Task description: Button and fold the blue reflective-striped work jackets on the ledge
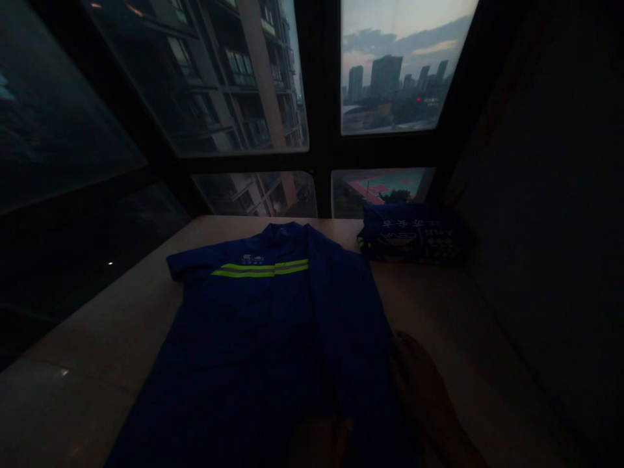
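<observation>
A dark blue work jacket (pixel 244 331) lies spread front up, its collar toward the window. A yellow-green and grey reflective stripe crosses its chest, with small white print above. One sleeve sticks out at the left; the right-side sleeve (pixel 336 312) lies lengthwise over the front. At the jacket's right edge, my right hand (pixel 422 380) touches the cloth, its fingers loosely extended. My left hand (pixel 322 439) rests low on the jacket near the bottom of the frame. Deep shadow hides most of its fingers.
A folded dark blue garment bundle (pixel 414 237) with white print sits at the back right, by the dark wall (pixel 546 227). The jacket lies on a pale ledge (pixel 112 325) below dark-framed windows (pixel 322 78). Buildings and a dusky sky show outside.
</observation>
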`<state>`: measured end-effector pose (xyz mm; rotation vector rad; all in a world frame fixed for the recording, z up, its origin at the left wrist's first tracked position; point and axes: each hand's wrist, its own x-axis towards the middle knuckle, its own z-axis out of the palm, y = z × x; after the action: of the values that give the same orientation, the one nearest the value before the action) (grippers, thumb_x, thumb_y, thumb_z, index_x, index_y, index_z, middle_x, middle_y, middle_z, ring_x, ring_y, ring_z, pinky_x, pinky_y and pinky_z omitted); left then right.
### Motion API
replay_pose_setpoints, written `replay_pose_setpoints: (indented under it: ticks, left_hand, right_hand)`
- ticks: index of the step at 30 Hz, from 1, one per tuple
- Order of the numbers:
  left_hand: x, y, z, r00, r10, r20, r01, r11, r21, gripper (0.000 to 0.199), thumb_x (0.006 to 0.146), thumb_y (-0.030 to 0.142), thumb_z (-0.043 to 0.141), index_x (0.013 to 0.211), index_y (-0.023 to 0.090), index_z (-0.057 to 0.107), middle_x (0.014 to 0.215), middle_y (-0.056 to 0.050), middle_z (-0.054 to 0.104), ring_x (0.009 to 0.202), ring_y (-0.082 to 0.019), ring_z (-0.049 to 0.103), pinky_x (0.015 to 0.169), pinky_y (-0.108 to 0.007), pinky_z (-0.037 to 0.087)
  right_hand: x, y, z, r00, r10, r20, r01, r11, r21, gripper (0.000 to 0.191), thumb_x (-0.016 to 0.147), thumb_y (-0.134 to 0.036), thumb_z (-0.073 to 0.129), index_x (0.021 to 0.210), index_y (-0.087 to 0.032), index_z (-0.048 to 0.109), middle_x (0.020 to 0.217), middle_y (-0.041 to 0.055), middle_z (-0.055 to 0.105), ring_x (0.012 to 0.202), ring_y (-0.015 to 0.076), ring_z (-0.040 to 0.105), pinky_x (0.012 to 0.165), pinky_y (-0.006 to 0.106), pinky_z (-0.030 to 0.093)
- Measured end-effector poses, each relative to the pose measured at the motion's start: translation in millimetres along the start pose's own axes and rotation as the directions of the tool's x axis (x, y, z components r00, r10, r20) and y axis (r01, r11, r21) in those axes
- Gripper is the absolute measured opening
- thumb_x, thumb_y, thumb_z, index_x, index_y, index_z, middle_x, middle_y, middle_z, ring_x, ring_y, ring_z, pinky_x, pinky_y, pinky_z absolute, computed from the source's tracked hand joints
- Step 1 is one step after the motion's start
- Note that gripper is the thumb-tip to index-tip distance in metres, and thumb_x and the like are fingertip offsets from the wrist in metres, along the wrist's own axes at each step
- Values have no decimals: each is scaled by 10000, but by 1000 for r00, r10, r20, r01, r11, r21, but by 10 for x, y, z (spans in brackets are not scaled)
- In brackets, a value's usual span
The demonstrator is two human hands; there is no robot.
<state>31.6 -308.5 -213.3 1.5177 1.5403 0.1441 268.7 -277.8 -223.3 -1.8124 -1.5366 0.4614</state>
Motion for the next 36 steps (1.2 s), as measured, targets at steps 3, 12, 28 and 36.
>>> replay_pose_setpoints:
  ticks: [3, 12, 28, 36]
  left_hand:
    - [-24, 66, -205, 993, 0, -122, 20, 986, 166, 389, 878, 524, 465, 886, 255, 746, 947, -141, 742, 953, -326, 676, 903, -428, 469]
    - [350, -591, -712, 796, 346, -496, -50, 855, 516, 408, 896, 359, 477, 1226, 218, 671, 1368, -118, 601, 1289, -307, 530, 1080, -511, 415]
    - [279, -569, -400, 830, 344, -439, -124, 881, 456, 478, 900, 359, 484, 1355, 245, 577, 1457, -95, 527, 1342, -292, 489, 1088, -500, 432]
    - [677, -1015, -2323, 613, -140, -778, -24, 980, -196, 387, 820, 437, 530, 1045, 167, 692, 1009, -87, 757, 915, -247, 713, 819, -359, 566]
  right_hand:
    - [-48, -271, 151, 993, -115, 29, 116, 993, -19, 403, 925, -296, 444, 1274, -232, 635, 1419, 98, 540, 1315, 289, 494, 1110, 484, 404]
    - [-285, -294, 855, 892, -259, 370, 371, 888, -272, 554, 950, -432, 466, 1488, -322, 395, 1600, 51, 265, 1464, 348, 254, 1162, 648, 177]
    - [325, 565, 298, 803, -366, 470, 541, 778, -318, 561, 963, -505, 442, 1496, -348, 364, 1588, 46, 306, 1453, 298, 300, 1154, 595, 271]
    - [309, 665, 293, 799, -389, 458, 553, 775, -307, 560, 954, -500, 465, 1489, -361, 372, 1589, 36, 306, 1447, 303, 314, 1146, 604, 287]
